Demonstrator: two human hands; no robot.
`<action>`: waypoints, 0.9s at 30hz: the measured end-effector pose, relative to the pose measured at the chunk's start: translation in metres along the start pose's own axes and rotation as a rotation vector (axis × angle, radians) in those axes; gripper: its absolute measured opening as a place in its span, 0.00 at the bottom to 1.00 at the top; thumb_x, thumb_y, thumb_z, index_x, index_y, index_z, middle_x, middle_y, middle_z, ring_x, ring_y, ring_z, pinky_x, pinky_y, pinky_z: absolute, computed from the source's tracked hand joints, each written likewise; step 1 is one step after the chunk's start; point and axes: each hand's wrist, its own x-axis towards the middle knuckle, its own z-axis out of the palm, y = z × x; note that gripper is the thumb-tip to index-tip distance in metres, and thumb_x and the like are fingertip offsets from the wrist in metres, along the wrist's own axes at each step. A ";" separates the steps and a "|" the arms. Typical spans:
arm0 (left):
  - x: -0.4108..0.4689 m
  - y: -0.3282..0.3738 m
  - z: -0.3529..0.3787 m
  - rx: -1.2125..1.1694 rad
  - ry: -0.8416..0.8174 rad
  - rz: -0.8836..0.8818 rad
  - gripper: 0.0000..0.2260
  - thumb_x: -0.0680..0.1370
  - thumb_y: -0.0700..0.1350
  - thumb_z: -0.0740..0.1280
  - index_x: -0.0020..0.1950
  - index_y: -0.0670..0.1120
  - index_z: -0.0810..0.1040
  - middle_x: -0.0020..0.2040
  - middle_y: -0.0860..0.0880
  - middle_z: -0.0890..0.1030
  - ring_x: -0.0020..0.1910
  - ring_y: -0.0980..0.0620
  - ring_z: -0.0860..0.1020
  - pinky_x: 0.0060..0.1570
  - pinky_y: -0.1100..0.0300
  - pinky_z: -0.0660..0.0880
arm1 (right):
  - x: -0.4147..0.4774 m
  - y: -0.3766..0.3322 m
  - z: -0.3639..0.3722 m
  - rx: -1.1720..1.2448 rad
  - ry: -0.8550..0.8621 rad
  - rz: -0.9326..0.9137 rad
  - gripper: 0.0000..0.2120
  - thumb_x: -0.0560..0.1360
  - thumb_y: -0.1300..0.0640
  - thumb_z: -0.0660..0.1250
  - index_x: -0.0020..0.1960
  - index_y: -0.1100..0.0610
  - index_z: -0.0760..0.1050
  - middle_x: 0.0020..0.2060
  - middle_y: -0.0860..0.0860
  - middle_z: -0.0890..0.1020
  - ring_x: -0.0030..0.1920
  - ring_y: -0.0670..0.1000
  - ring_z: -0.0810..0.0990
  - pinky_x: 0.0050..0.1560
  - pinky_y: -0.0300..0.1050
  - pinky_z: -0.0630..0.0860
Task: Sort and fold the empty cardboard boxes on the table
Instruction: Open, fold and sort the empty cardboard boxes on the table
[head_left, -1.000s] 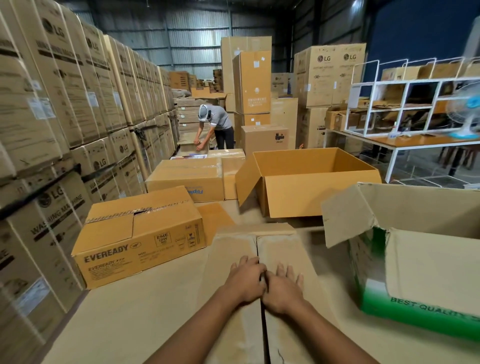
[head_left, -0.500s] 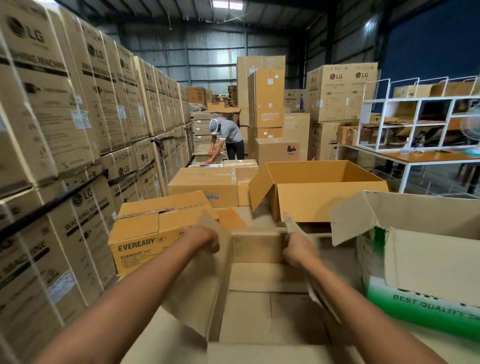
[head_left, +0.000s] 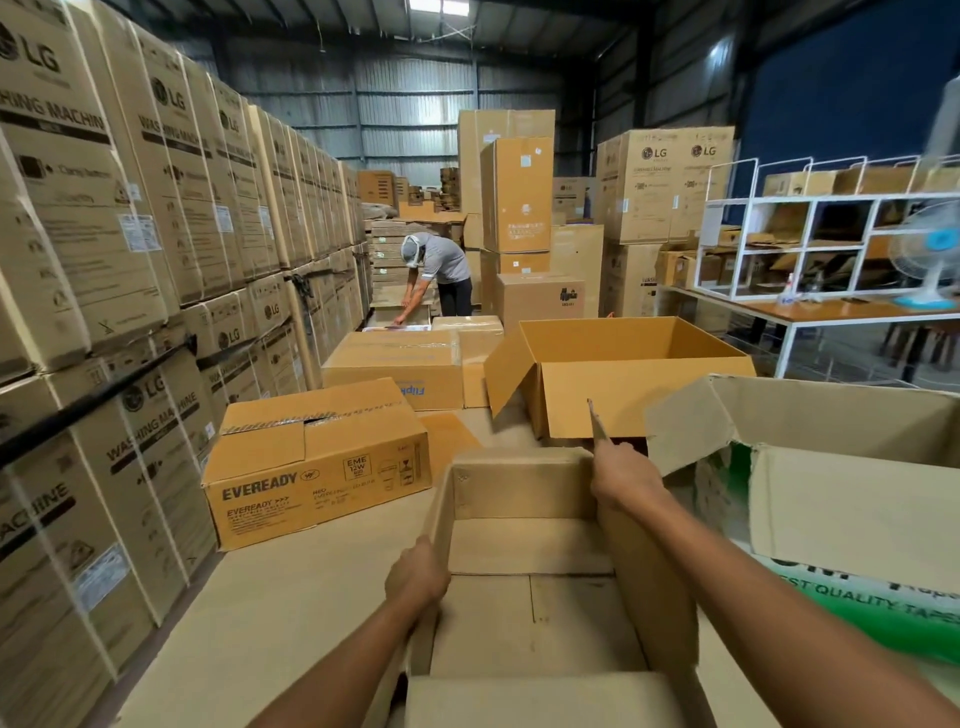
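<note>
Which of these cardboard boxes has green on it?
The large open box on your right; its side carries a green band with white lettering. The others show none.

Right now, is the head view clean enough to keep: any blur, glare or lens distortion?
Head view: the wide lens bends the stacked LG cartons at left, so they lean inward; its edges smear, ghosting those cartons, the green-printed box and the fan; the skylight is blown out; the centre is sharp, left hand and right hand gripping the open box.
</note>
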 end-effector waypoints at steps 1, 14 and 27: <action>0.004 -0.002 -0.001 -0.009 0.007 -0.004 0.12 0.79 0.50 0.64 0.61 0.48 0.71 0.59 0.47 0.78 0.56 0.45 0.78 0.54 0.51 0.79 | 0.001 0.001 0.000 -0.004 0.007 -0.006 0.13 0.81 0.60 0.61 0.65 0.58 0.72 0.58 0.57 0.77 0.54 0.55 0.80 0.54 0.51 0.80; 0.011 -0.053 -0.019 -0.120 0.077 0.003 0.08 0.80 0.50 0.59 0.56 0.49 0.72 0.56 0.48 0.80 0.52 0.47 0.78 0.50 0.53 0.78 | 0.018 0.040 0.016 -0.508 -0.135 -0.087 0.25 0.81 0.42 0.56 0.74 0.51 0.68 0.80 0.61 0.43 0.78 0.68 0.37 0.74 0.73 0.43; -0.001 -0.048 -0.019 -0.100 0.071 0.013 0.13 0.79 0.49 0.60 0.62 0.48 0.73 0.60 0.47 0.81 0.56 0.44 0.79 0.51 0.54 0.77 | -0.035 0.071 0.121 0.379 -0.257 0.133 0.16 0.84 0.47 0.56 0.57 0.55 0.78 0.53 0.54 0.84 0.49 0.51 0.81 0.56 0.50 0.78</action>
